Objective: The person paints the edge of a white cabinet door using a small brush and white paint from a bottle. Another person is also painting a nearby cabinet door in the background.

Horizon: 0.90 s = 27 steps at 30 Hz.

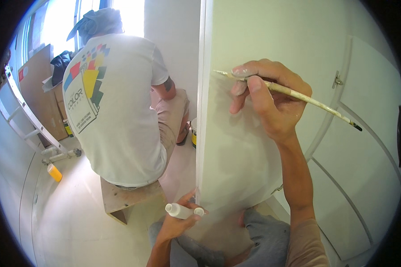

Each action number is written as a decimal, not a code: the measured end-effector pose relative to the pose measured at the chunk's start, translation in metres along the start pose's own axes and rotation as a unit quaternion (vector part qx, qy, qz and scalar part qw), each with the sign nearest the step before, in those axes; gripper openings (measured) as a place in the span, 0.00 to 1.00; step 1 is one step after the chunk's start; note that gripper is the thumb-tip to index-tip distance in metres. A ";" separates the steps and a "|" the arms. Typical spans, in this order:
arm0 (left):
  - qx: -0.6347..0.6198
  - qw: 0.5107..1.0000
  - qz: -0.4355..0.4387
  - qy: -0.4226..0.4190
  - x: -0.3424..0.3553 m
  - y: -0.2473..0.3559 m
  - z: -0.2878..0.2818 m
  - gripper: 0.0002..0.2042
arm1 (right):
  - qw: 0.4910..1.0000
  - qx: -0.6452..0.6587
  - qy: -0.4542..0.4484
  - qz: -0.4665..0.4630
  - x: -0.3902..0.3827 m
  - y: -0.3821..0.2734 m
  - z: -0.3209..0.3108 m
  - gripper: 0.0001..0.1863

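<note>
In my right hand (pixel 278 95), a thin paintbrush (pixel 318 103) is pinched between thumb and fingers. Its handle is smeared with paint, and its tip points left, close to the long edge of a pale door panel (pixel 249 155). Whitish paint marks the fingertips. Lower down, my left hand (pixel 178 224) is closed around a small white bottle (pixel 178 211) tilted on its side. A small white cap-like piece (pixel 199 212) shows at the same hand's fingers. The left fingers lie by the lower part of the panel's edge; whether they touch it I cannot tell.
A person (pixel 116 107) in a white shirt sits on a low wooden stool (pixel 131 196) at left, facing away. A ladder (pixel 29 115) leans behind, near an orange cup-shaped container (pixel 54 172). White cabinet doors (pixel 365 133) stand at right. A paint can (pixel 194 133) shows partly behind the panel.
</note>
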<state>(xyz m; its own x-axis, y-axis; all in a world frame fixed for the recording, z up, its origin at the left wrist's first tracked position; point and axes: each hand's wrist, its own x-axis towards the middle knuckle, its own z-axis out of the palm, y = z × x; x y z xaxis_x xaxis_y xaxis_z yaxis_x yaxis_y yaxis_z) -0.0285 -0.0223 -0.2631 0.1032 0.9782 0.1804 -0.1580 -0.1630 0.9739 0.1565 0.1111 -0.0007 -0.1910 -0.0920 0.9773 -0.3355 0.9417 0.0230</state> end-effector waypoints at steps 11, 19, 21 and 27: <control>-0.037 0.999 -0.006 -0.015 0.003 -0.001 0.002 0.37 | 0.998 -0.058 0.011 0.009 -0.004 -0.001 0.004 0.04; -0.053 0.998 -0.015 0.006 0.002 -0.004 0.005 0.37 | 0.994 -0.105 -0.002 -0.021 -0.006 0.006 0.004 0.06; -0.052 0.999 -0.015 0.007 0.003 -0.005 0.005 0.37 | 0.995 -0.098 -0.006 -0.024 -0.005 0.007 0.003 0.06; -0.046 0.999 -0.008 0.007 0.004 -0.003 0.006 0.38 | 0.994 -0.104 -0.009 -0.035 -0.004 0.008 0.004 0.05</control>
<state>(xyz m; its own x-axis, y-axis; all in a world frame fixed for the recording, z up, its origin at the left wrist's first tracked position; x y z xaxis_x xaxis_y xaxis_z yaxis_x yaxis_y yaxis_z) -0.0212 -0.0182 -0.2647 0.0931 0.9825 0.1615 -0.2467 -0.1344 0.9597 0.1509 0.1178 -0.0051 -0.1907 -0.1637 0.9679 -0.1515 0.9791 0.1358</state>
